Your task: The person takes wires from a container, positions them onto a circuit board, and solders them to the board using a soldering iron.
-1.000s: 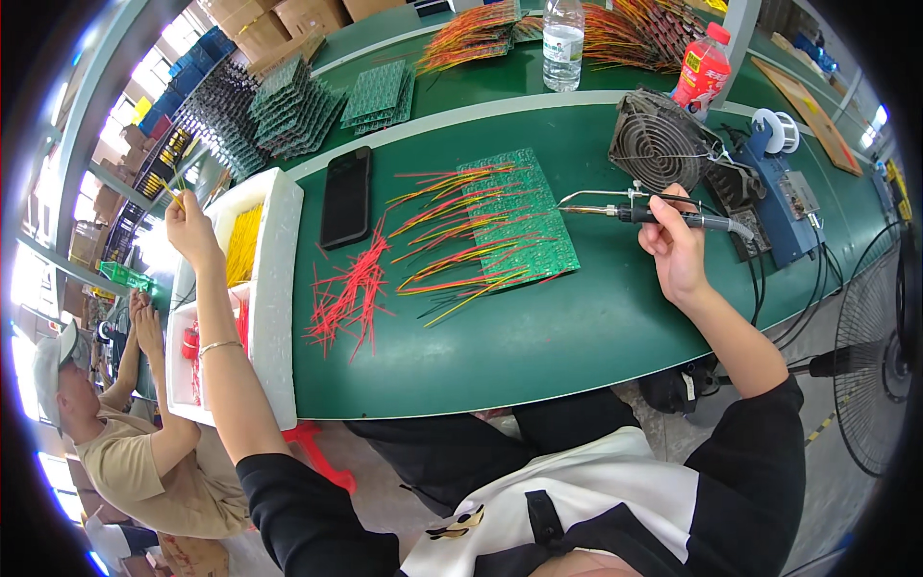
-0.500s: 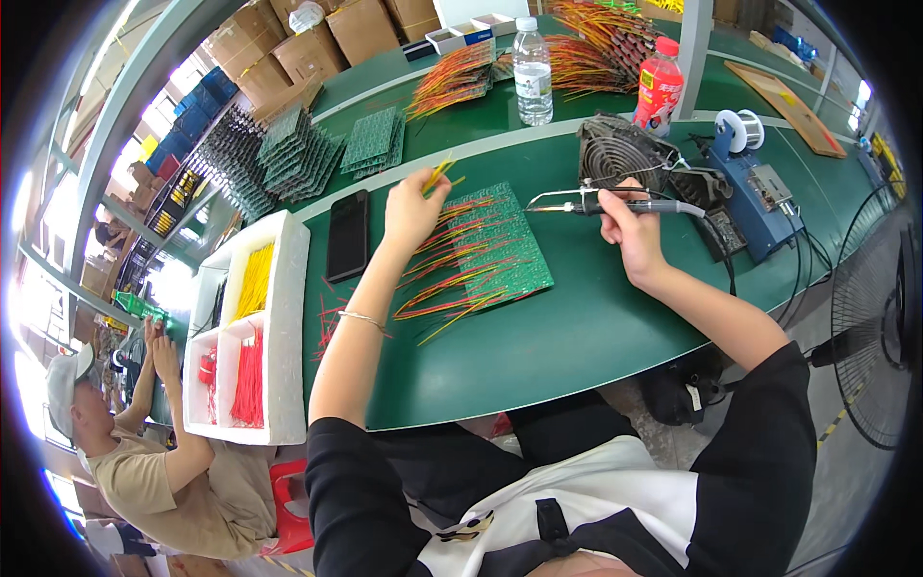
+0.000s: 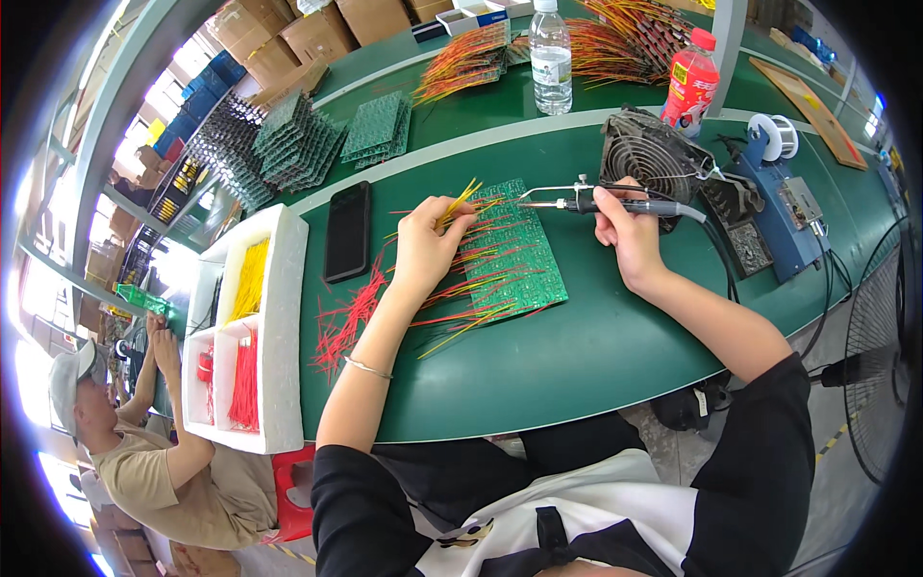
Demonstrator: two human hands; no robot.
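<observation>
A green circuit board panel (image 3: 527, 252) lies on the green bench, with red and yellow wires sticking out leftward from its rows. My left hand (image 3: 430, 244) is closed on a small bunch of yellow wires (image 3: 463, 198) at the panel's upper left edge. Held in my right hand (image 3: 627, 229) is a soldering iron (image 3: 583, 205), its tip pointing left over the panel's upper part. A thin metal feed tube runs above the iron's shaft. Loose red wires (image 3: 352, 322) are scattered beside my left forearm. Whether the tip touches the board, I cannot tell.
A white foam box (image 3: 288, 332) of yellow and red wires and a black phone (image 3: 347, 231) stand left. Behind are stacked boards (image 3: 377, 130), a water bottle (image 3: 551, 62) and a red bottle (image 3: 691, 82). A small fan (image 3: 649, 154) and blue solder station (image 3: 784, 207) sit right. A co-worker sits left.
My left hand has moved right and down with the yellow wires, to the panel's edge. The iron's tip is slightly further left over the panel. More loose red wires show beside my forearm.
</observation>
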